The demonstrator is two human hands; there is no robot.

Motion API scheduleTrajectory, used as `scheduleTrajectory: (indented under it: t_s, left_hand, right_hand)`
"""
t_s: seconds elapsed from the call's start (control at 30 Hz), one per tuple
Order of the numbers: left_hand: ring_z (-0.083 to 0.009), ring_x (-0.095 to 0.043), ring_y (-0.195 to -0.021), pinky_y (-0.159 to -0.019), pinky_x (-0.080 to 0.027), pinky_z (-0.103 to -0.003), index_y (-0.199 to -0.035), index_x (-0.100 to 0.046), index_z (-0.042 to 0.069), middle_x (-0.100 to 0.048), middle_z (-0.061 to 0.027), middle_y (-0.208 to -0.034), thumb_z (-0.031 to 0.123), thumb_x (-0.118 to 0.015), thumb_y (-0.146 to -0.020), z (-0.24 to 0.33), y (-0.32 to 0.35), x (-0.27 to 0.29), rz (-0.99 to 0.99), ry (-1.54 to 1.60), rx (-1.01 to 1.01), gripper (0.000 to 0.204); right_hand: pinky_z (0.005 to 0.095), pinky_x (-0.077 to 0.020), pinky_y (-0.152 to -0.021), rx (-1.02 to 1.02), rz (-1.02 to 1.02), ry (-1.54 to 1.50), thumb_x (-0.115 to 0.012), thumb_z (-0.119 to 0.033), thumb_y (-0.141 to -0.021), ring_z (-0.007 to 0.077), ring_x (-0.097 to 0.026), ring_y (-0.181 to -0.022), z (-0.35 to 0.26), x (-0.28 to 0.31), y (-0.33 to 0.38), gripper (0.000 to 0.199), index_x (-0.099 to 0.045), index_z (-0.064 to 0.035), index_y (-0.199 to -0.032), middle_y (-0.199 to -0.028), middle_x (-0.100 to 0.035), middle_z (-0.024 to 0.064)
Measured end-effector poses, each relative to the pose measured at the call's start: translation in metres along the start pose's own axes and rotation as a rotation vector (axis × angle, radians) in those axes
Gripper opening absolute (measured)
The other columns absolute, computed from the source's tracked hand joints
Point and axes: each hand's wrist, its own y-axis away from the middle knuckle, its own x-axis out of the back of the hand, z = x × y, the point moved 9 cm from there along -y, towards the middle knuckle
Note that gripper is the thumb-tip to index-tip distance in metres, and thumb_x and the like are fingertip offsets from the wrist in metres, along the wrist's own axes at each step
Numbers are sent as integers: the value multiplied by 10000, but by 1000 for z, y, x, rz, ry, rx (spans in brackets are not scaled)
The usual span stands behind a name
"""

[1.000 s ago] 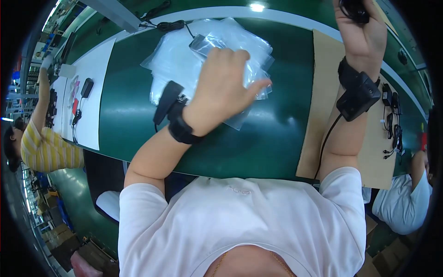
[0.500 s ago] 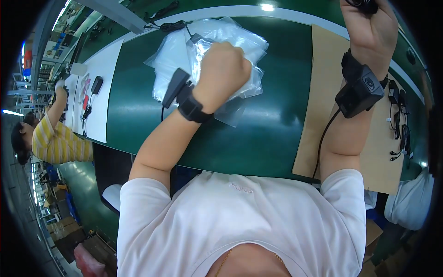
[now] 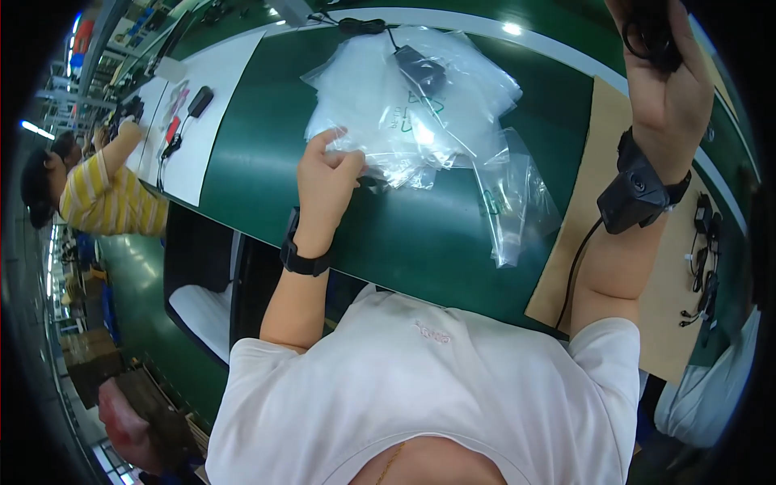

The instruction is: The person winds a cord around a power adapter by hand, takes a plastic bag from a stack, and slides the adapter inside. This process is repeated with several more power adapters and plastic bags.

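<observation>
A stack of clear plastic bags [image 3: 364,89] lies on the green table before me. My left hand [image 3: 325,182] is at its near left corner, thumb and fingers closed on the edge of a plastic bag. On the stack is a black power adapter [image 3: 419,69], partly under clear film, its lead running to a coiled black cable [image 3: 361,27] at the far edge. A loose bag [image 3: 513,202] hangs off the stack's right side. My right hand [image 3: 667,97], raised at the far right, is closed around a coiled black cable [image 3: 651,40]; its far end is cut off.
Brown cardboard [image 3: 594,178] covers the table's right part, with several black adapters and cables [image 3: 702,259] on it. On the left, a white sheet [image 3: 218,105] bears another black adapter [image 3: 200,101]. A person in a yellow striped shirt [image 3: 113,198] works beyond it.
My left hand has moved left and nearer, off the middle of the stack to its corner, uncovering the adapter. A bag has slid out to the right. My right hand still holds the cable.
</observation>
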Motion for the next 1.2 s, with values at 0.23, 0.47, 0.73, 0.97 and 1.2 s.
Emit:
scheduleTrajectory:
  t_s: [0.23, 0.47, 0.73, 0.97, 1.2]
  left_hand:
    - [-108, -517, -528, -488, -408, -197, -999, -577, -41, -598, -72, -645, 130, -543, -802, -29, 0, 20, -169, 45, 259, 263]
    - [-99, -525, -577, -498, -403, -205, -845, -622, -3, -606, -63, -678, 180, -494, -851, -34, -3, 40, -30, 308, 198, 223]
    - [-299, -581, -572, -564, -456, -363, -646, -599, -14, -597, -156, -606, 304, -591, -762, -47, -25, 95, 170, -566, 23, 338]
    - [-353, -567, -664, -610, -445, -416, -697, -589, 5, -587, -167, -663, 269, -621, -743, -27, -77, 109, 184, -879, -98, 269]
    - [-304, -496, -855, -751, -399, -372, -903, -559, 42, -563, -108, -889, 106, -682, -674, 79, -14, -11, 60, -688, -977, 267]
  right_hand:
    - [456, -385, -984, -150, -475, -216, -476, -142, -903, 261, -538, -1026, 35, 9, -29, 311, -483, 77, -1124, -1116, -549, 154]
    - [200, -428, -633, -135, -530, 15, -526, -175, -884, 188, -604, -857, 48, -18, -5, 250, -530, 4, -1058, -970, -614, 79]
    - [366, -494, -834, -424, -629, 73, -533, -158, -874, 188, -597, -887, 118, -28, 19, 301, -497, 17, -1116, -992, -593, 98]
    - [245, -508, -705, -491, -621, 136, -569, -189, -854, 115, -580, -720, 139, -35, 38, 299, -515, -14, -1091, -891, -599, 46]
    - [164, -338, -487, -669, -650, 246, -592, -224, -837, 152, -629, -734, 200, -9, 55, 413, -472, -20, -1175, -909, -595, 42]
